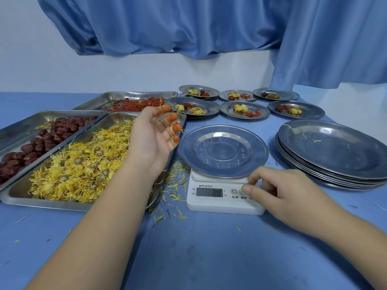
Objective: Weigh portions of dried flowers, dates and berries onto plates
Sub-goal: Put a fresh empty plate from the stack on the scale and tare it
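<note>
An empty steel plate sits on a white kitchen scale whose display reads 0.8. My right hand has its fingers curled, and the thumb presses a button on the scale's front panel. My left hand hovers palm up over the right end of the tray of yellow dried flowers, fingers relaxed and orange-stained at the tips, holding nothing. A tray of dark red dates lies to the left. A tray of red berries lies behind it.
Several filled plates with flowers, dates and berries stand in two rows at the back. A stack of empty steel plates sits right of the scale. Loose yellow petals litter the blue tablecloth. A blue curtain hangs behind.
</note>
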A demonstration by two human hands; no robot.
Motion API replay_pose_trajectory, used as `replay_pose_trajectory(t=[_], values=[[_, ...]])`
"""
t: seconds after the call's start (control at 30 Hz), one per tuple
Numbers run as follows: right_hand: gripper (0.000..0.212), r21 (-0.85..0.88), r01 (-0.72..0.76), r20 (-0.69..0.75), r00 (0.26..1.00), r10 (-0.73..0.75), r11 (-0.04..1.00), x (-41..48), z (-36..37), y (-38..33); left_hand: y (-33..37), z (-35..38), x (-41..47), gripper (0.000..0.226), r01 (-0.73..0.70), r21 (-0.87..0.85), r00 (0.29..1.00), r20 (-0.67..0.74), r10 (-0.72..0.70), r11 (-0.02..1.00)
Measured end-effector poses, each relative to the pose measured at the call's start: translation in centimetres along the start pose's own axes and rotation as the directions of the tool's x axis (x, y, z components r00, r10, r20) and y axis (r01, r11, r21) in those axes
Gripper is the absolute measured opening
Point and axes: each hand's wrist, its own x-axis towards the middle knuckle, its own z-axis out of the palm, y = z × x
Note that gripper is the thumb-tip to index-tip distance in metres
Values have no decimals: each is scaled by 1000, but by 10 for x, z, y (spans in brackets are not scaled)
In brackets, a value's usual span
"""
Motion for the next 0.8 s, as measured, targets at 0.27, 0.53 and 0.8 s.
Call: replay_pose_trajectory(t=[0.27,0.53,0.8], values=[[38,38,165,-277,949,-148,986,2,1,-9,38,-30,5,26,-74,55,993,100,68,996],[42,-106,362,-420,828,-371,926,29,8,-42,100,-62,30,26,-52,789,999,46,26,612],[44,-217,368,-379,822,-425,904,14,21,-30,116,-85,49,18,-214,965,959,177,-219,-155]])
